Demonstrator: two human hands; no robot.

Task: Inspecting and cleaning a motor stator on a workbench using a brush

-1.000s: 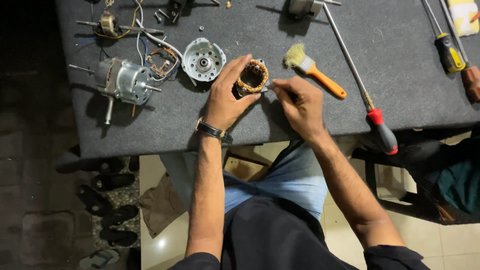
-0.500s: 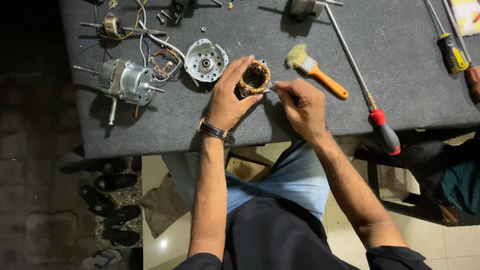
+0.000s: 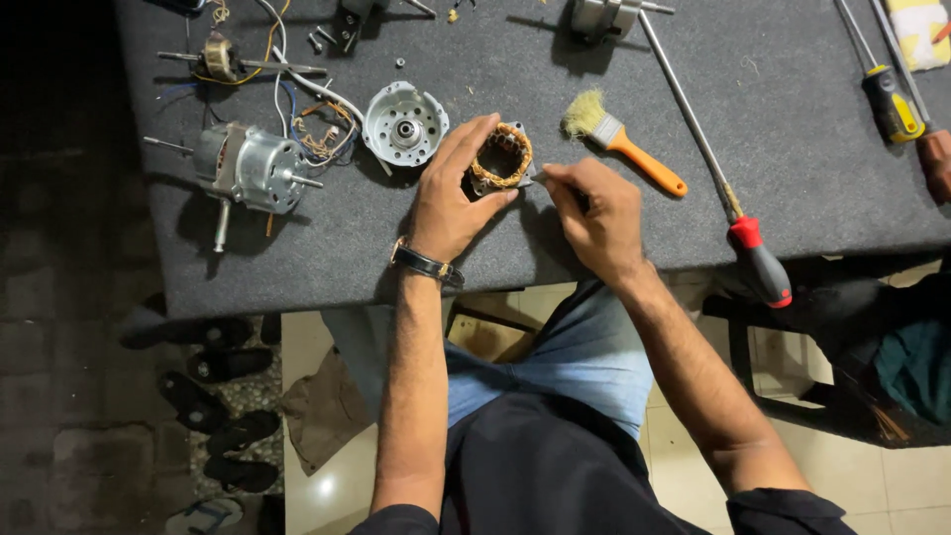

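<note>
A small motor stator with copper windings (image 3: pixel 501 156) rests on the dark grey felt table (image 3: pixel 416 258). My left hand (image 3: pixel 451 193) cups it from the left and below, thumb and fingers gripping its sides. Pinched fingertips of my right hand (image 3: pixel 594 213) meet the stator's right edge, apparently holding a thin small tool I cannot make out. A black wristwatch (image 3: pixel 426 264) is on my left wrist.
A round metal motor end cover (image 3: pixel 404 124) lies left of the stator, an assembled motor (image 3: pixel 248 168) with wires further left. An orange-handled brush (image 3: pixel 622 141), a long red-handled screwdriver (image 3: pixel 708 168) and a yellow-handled screwdriver (image 3: pixel 887 94) lie right. Another person's hand (image 3: pixel 935 159) is at the right edge.
Both hands stay on the stator with only slight finger shifts; the view has moved a little.
</note>
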